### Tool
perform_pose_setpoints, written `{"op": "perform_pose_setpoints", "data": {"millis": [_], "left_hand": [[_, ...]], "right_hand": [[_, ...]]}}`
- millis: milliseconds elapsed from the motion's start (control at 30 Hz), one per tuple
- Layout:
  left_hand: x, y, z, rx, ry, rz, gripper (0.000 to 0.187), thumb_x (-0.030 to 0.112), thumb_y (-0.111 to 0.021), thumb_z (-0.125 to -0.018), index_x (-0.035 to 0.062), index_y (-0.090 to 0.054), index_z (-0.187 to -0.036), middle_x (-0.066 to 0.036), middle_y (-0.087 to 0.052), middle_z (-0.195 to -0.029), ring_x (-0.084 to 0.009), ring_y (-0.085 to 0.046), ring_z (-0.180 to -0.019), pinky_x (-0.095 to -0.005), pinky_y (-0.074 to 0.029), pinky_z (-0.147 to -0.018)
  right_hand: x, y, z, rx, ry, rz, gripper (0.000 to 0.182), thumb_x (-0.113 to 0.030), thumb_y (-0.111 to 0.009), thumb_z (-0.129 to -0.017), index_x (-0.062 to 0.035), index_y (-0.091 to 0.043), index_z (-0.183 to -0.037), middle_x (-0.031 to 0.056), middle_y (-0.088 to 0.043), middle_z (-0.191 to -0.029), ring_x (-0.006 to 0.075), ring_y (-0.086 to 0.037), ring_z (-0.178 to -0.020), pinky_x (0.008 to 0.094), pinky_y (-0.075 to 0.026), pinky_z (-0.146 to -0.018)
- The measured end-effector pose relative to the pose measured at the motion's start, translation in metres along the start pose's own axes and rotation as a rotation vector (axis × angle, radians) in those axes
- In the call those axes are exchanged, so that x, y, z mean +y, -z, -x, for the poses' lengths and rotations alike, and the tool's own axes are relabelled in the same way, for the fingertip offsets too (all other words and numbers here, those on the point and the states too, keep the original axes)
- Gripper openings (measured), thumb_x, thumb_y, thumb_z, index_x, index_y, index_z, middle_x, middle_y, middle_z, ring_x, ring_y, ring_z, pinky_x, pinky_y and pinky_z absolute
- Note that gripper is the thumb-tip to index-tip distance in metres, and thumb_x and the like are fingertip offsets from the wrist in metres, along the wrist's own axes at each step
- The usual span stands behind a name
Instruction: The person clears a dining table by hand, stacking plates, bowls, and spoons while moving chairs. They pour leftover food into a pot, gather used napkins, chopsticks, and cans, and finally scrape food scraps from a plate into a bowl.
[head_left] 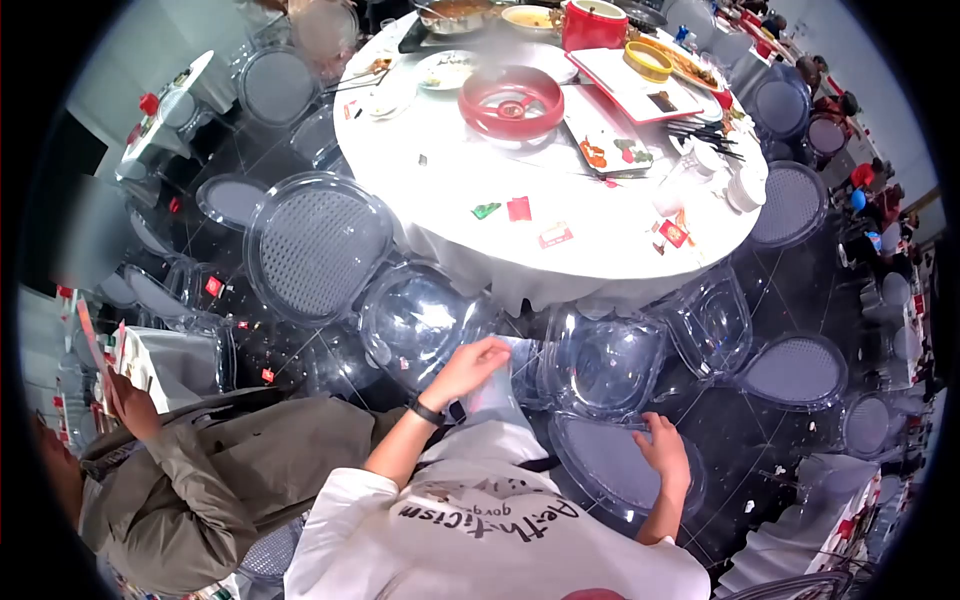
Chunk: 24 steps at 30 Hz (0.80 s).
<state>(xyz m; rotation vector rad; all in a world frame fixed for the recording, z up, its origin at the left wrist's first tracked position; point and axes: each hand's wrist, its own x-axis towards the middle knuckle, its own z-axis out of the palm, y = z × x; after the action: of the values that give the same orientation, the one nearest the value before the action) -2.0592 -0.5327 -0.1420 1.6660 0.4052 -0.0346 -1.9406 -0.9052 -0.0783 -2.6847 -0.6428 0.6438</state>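
My left hand (465,372), with a dark band on its wrist, is held in front of my body with its fingers pressed together. A pale translucent sheet-like thing (524,358) shows beside its fingertips; I cannot make out whether the fingers grip it. To the right, my right hand (663,447) is open with fingers apart, above or beside a clear plastic chair (605,465). Ahead is a round table (460,225) with a white cloth. On it are a red ring-shaped bowl (511,103), a rectangular plate (590,122) with food scraps and stacked white cups (746,188).
Clear chairs (318,248) crowd the table's near side, with another chair (605,360) before me. A person in an olive jacket (250,470) is close on my left. Red packets (214,287) and litter lie on the dark tiled floor. A red pot (594,25) stands at the back.
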Motion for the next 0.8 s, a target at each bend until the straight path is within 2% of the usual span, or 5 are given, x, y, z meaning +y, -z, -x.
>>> {"op": "perform_pose_setpoints", "data": {"millis": [100,200,367,467,800], "left_hand": [[-0.016,0.032,-0.053,-0.025,0.142,0.3,0.026,0.022,-0.054,-0.095,0.0035,-0.058,-0.112,-0.005,-0.064,-0.103,-0.012,-0.061,-0.091,-0.0263,-0.049,-0.08],[-0.056,0.091,-0.131,0.26,0.173,0.412,0.026,0.023,-0.055,-0.094,0.0025,-0.058,-0.109,-0.006,-0.064,-0.099,-0.0134,-0.062,-0.089,-0.0262,-0.05,-0.077],[-0.083,0.214,-0.295,0.781,0.131,-0.029,0.029,0.024,-0.059,-0.088,0.0008,-0.058,-0.104,-0.011,-0.066,-0.093,-0.0192,-0.064,-0.085,-0.03,-0.05,-0.074],[-0.086,0.276,-0.374,0.853,0.163,-0.065,0.029,0.023,-0.061,-0.086,0.0021,-0.057,-0.105,-0.013,-0.065,-0.093,-0.02,-0.063,-0.083,-0.0313,-0.051,-0.072],[-0.152,0.489,-0.542,1.234,0.017,1.021,0.01,0.003,-0.057,-0.083,-0.0004,-0.055,-0.092,-0.01,-0.059,-0.083,-0.0204,-0.062,-0.071,-0.0299,-0.057,-0.066]], "right_hand": [[-0.007,-0.001,-0.036,-0.052,-0.048,-0.021,0.038,-0.023,-0.067,-0.08,-0.005,-0.057,-0.112,0.0183,-0.061,-0.101,0.0354,-0.06,-0.093,0.0434,-0.048,-0.081],[-0.017,0.005,-0.089,-0.073,-0.049,-0.027,0.036,-0.021,-0.066,-0.081,-0.0027,-0.058,-0.11,0.017,-0.064,-0.093,0.0292,-0.064,-0.082,0.0385,-0.05,-0.074],[-0.022,0.021,-0.2,-0.027,-0.082,-0.394,0.032,-0.019,-0.065,-0.083,-0.0013,-0.058,-0.109,0.0139,-0.064,-0.087,0.0227,-0.063,-0.078,0.0337,-0.05,-0.071],[-0.021,0.027,-0.255,-0.043,-0.17,-0.48,0.029,-0.017,-0.064,-0.084,-0.0005,-0.059,-0.108,0.0118,-0.064,-0.086,0.0189,-0.062,-0.077,0.0308,-0.049,-0.07],[-0.021,0.021,-0.385,-0.174,-0.276,-0.518,0.027,-0.016,-0.062,-0.088,0.001,-0.058,-0.109,0.0051,-0.063,-0.085,0.0113,-0.06,-0.077,0.0243,-0.048,-0.066]]}}
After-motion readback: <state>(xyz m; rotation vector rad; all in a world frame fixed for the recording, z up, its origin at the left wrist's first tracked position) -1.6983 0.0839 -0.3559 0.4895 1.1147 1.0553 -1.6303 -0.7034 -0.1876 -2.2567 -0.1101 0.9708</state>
